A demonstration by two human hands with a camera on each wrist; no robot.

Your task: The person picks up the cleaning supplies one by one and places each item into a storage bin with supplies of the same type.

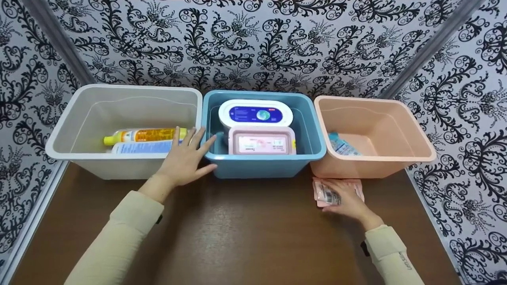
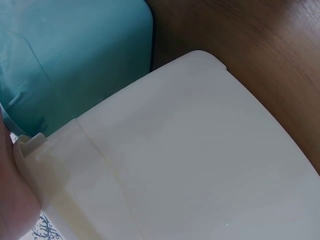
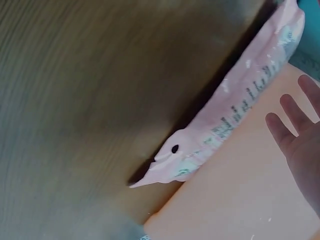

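Observation:
My left hand [image 1: 184,160] is spread with straight fingers over the front right rim of the grey-white bin [image 1: 134,168], beside the blue bin [image 1: 261,168]. In the left wrist view only part of that hand [image 2: 17,200] shows at the white rim. A pink printed packet [image 1: 321,196] lies on the table in front of the peach bin [image 1: 368,168]. My right hand [image 1: 344,198] is over the packet in the head view. The right wrist view shows three straight, spread fingers of the right hand [image 3: 305,145], with the packet [image 3: 235,105] beside them along the bin.
The grey-white bin holds a yellow-capped bottle [image 1: 146,135] and a pale blue pack [image 1: 142,148]. In the blue bin stand a white oval tub [image 1: 255,114] and a pink box [image 1: 262,144]. A blue packet [image 1: 342,146] lies inside the peach bin. Patterned walls [image 1: 253,39] enclose the brown table [image 1: 237,237].

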